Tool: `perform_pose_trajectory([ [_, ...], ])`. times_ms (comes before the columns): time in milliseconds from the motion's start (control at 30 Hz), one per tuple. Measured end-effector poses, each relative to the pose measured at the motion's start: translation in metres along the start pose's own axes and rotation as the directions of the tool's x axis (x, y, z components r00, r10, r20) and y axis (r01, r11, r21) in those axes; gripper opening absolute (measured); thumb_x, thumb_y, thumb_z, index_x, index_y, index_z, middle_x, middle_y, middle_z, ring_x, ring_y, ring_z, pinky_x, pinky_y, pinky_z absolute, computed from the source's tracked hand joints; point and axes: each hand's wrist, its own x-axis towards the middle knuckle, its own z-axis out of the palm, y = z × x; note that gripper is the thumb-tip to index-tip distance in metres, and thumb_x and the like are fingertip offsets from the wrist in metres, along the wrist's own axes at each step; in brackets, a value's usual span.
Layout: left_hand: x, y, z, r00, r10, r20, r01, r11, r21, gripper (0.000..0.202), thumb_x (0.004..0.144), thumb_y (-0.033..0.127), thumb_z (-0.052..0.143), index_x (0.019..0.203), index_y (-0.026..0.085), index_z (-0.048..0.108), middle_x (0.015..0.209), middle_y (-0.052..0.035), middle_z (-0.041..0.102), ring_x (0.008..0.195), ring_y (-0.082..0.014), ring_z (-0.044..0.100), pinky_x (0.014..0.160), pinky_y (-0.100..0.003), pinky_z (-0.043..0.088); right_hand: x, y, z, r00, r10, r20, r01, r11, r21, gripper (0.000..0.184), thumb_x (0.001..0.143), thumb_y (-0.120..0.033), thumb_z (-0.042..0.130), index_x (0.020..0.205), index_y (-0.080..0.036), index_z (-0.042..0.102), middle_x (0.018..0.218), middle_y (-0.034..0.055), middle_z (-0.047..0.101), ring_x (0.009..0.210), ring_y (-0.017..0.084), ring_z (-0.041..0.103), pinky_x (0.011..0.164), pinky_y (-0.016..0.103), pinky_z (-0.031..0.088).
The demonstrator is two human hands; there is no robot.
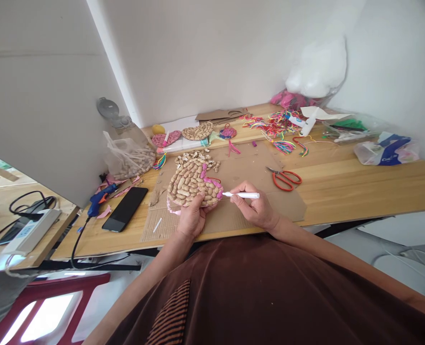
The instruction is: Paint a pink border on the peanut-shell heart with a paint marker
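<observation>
Left hand steadies peanut-shell heart; right hand holds white marker.

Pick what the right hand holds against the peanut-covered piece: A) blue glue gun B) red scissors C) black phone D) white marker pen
D: the right hand grips a white marker pen, its tip at the pink edge of the peanut-covered piece, which the left hand steadies.

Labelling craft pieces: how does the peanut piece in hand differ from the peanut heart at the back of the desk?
The peanut piece in hand is bigger, pink-edged, held by the left hand with the right hand's white pen tip at its rim. The peanut heart at the back is smaller, untouched, lying flat. Both are covered in peanut shells.
</observation>
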Motion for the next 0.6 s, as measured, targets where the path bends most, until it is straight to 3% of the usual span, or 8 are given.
perform_pose_trajectory([
  [600, 0.0005, -0.0016, -0.0018, 1.0, 0.003, 0.027, -0.002, 1.0, -0.009, 0.058, 0.079, 0.021, 0.079, 0.132, 0.022, 0.057, 0.134, -0.0108, 0.068, 0.092, -0.0178, 0.073, 0.071, -0.029, 0.065, 0.0007, -0.0054, 0.0004, 1.0, -0.004, -0.021, 0.005, 1.0, 0.008, 0.012, 0.1, -0.033, 0.058, 0.097, -0.022, 0.062, 0.071, -0.0016, 0.059, 0.057, 0.013, 0.051, 0.055, 0.027, 0.041],
])
